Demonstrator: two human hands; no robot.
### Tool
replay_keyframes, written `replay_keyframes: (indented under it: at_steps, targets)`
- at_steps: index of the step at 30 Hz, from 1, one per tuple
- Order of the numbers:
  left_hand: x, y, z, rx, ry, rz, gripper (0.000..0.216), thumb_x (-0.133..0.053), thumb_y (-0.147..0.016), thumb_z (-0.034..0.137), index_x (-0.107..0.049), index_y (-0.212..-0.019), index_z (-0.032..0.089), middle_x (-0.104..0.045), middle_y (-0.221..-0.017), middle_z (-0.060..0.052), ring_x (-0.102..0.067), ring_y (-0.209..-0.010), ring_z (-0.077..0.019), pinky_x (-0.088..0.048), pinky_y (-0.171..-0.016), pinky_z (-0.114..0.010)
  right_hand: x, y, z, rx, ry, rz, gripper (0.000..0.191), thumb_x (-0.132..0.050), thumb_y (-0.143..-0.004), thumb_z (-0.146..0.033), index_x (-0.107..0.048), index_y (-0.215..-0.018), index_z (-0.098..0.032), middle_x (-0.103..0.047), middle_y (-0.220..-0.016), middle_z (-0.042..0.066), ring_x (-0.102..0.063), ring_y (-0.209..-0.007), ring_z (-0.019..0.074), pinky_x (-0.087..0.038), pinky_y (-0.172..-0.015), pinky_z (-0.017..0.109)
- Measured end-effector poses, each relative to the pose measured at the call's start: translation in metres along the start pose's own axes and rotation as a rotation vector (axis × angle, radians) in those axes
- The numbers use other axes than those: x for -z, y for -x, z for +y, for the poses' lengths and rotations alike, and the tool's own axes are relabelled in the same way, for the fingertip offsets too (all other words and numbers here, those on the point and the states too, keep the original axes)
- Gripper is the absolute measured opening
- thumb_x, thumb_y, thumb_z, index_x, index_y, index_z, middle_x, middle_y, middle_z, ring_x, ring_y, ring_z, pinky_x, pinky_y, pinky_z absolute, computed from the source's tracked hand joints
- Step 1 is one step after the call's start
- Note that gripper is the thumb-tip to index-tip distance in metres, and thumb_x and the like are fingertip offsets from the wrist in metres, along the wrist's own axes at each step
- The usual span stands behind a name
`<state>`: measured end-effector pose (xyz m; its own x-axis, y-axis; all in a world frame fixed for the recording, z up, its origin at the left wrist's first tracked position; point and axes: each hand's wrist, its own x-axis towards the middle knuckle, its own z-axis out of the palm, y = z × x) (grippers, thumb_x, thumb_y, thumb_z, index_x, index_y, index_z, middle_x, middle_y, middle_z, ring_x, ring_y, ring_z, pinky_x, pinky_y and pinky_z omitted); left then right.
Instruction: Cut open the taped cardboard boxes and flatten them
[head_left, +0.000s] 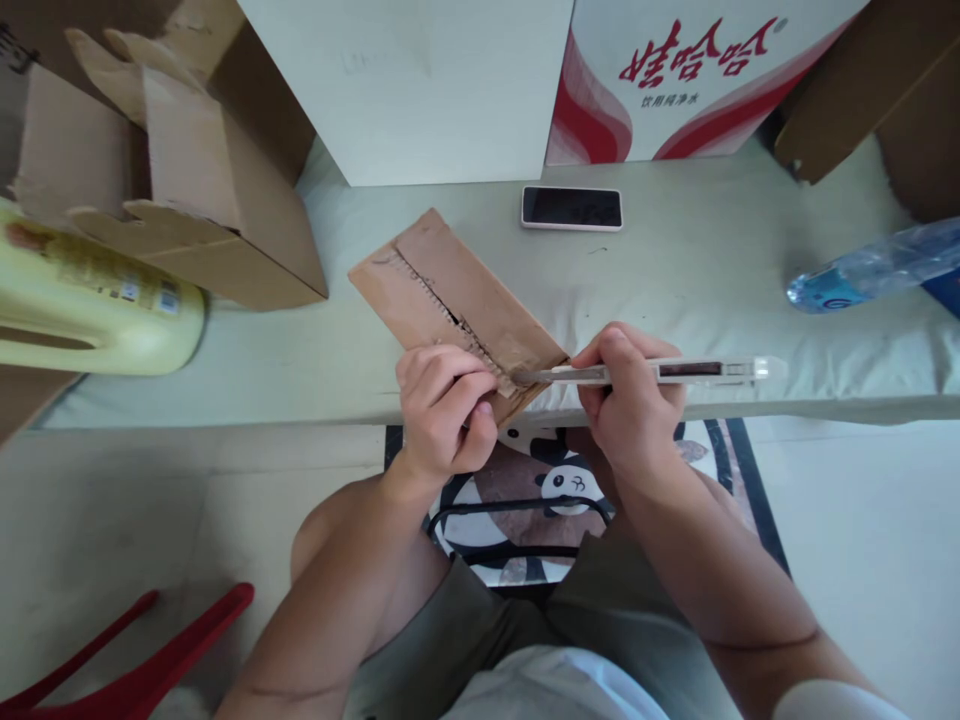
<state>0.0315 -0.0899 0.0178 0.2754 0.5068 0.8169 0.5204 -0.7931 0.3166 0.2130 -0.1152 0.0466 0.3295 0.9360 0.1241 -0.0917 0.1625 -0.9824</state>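
A flat piece of brown cardboard (480, 290) lies slanted over the front edge of the cloth-covered surface. A ragged, torn slit runs lengthwise along it. My left hand (446, 405) is closed on its near edge, beside the lower end of the slit. Between the fingers of my right hand (631, 395) is a utility knife (697, 371) with a clear handle, lying nearly level. Its blade points left and meets the cardboard at the slit's near end, close to my left fingertips. How deep the tip goes is hidden.
Behind the cardboard lies a phone (572, 208) before a white box (427, 90) and a red-and-white printed carton (675, 90). Open cardboard boxes (277, 240) and a yellow jug (150, 310) stand left. A plastic bottle (862, 275) lies right. Red legs (187, 640) show at lower left.
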Motion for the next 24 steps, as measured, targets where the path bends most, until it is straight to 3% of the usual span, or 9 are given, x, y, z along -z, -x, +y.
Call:
replay_keyframes:
  at_steps: [6, 12, 19, 24]
  targets:
    - [0.0, -0.001, 0.001, 0.007, 0.014, 0.0, 0.012, -0.05, -0.089, 0.023, -0.062, -0.087, 0.024, -0.07, -0.083, -0.005, -0.065, -0.081, -0.0236, -0.046, -0.077, -0.044, 0.0, 0.003, -0.004, 0.018, 0.021, -0.054, 0.04, -0.06, -0.097, -0.036, -0.064, -0.06, -0.019, -0.041, -0.037, -0.007, -0.031, -0.031, 0.0056, -0.02, -0.034, 0.021]
    - [-0.003, 0.001, -0.001, 0.0, 0.02, 0.021, 0.012, -0.05, -0.089, 0.024, -0.062, -0.091, 0.025, -0.069, -0.087, -0.006, -0.064, -0.086, -0.0246, -0.047, -0.08, -0.045, 0.001, 0.006, -0.009, 0.065, 0.133, -0.032, 0.041, -0.061, -0.098, -0.039, -0.067, -0.063, -0.019, -0.044, -0.041, -0.006, -0.035, -0.036, 0.0068, -0.031, -0.042, 0.024]
    - [-0.006, 0.012, -0.003, 0.033, -0.069, 0.104, 0.035, -0.057, -0.086, 0.054, -0.057, -0.109, 0.028, -0.054, -0.109, -0.01, -0.056, -0.115, -0.0339, -0.046, -0.098, -0.056, 0.004, -0.001, 0.003, 0.005, -0.121, -0.101, 0.045, -0.061, -0.094, -0.056, -0.064, -0.065, -0.021, -0.038, -0.036, -0.008, -0.03, -0.027, 0.0077, -0.023, -0.031, 0.022]
    - [-0.006, 0.013, -0.003, 0.058, -0.082, 0.081, 0.042, -0.061, -0.082, 0.054, -0.051, -0.114, 0.029, -0.048, -0.116, -0.01, -0.053, -0.119, -0.0338, -0.047, -0.102, -0.059, 0.003, -0.001, 0.002, 0.034, -0.176, -0.12, 0.042, -0.06, -0.096, -0.053, -0.064, -0.068, -0.022, -0.038, -0.037, -0.009, -0.029, -0.028, 0.008, -0.023, -0.03, 0.023]
